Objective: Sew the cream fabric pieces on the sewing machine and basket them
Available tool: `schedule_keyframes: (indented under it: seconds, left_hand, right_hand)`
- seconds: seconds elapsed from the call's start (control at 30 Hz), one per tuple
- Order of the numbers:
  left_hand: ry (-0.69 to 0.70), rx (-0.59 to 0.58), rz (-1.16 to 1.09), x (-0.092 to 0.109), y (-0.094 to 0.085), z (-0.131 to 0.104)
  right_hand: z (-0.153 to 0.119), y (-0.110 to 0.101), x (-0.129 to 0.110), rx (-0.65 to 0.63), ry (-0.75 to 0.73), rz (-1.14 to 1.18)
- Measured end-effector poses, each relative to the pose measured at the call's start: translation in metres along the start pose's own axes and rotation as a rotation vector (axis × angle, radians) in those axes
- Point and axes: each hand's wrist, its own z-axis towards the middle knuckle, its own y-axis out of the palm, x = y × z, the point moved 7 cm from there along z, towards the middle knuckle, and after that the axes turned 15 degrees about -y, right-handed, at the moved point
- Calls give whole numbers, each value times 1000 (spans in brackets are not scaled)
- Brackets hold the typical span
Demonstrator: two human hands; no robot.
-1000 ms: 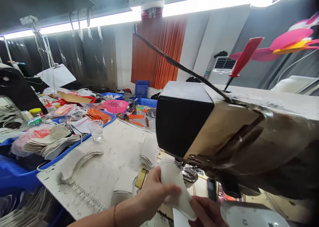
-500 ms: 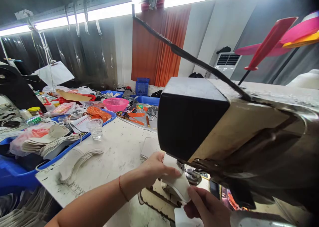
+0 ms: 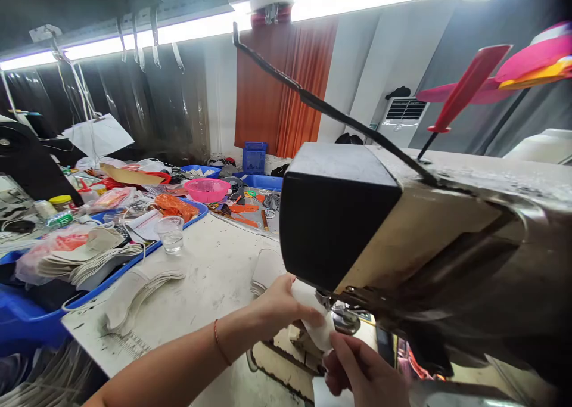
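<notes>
My left hand [image 3: 279, 308] and my right hand [image 3: 364, 374] both grip a white cut piece [image 3: 318, 329] of soft material under the head of a sewing machine [image 3: 402, 240]. The left hand pinches its upper left part, close to the presser foot [image 3: 342, 317]. Below it, the right hand holds the piece's lower end. Much of the piece is hidden by my fingers and the machine head.
A stack of white cut pieces [image 3: 263, 270] lies just beyond my left hand, another fan of them [image 3: 138, 291] further left. A clear cup [image 3: 170, 233] stands on the worktable [image 3: 210, 276]. A blue tray [image 3: 89, 258] holds more pieces and clutter.
The white piece has been drawn in further under the machine head, so less of it shows. Both hands have moved up and closer to the presser foot.
</notes>
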Motion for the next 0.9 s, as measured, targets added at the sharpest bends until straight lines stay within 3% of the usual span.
schedule_keyframes:
  seconds: [0.2,0.37,0.57,0.9]
  left_hand:
    - [3,-137,-33,13,6,6]
    - [-24,-148,-65,10,4,16]
    - [-28,-196,-79,6,3,20]
    - [-10,-163,-42,5,0,17]
  right_hand:
    - [-2,-1,-10,96,-79,-175]
    - [-4,0,-16,109,-97,-256]
    - [-2,0,-13,101,-118,-235]
    - [-3,5,-10,57,-72,-46]
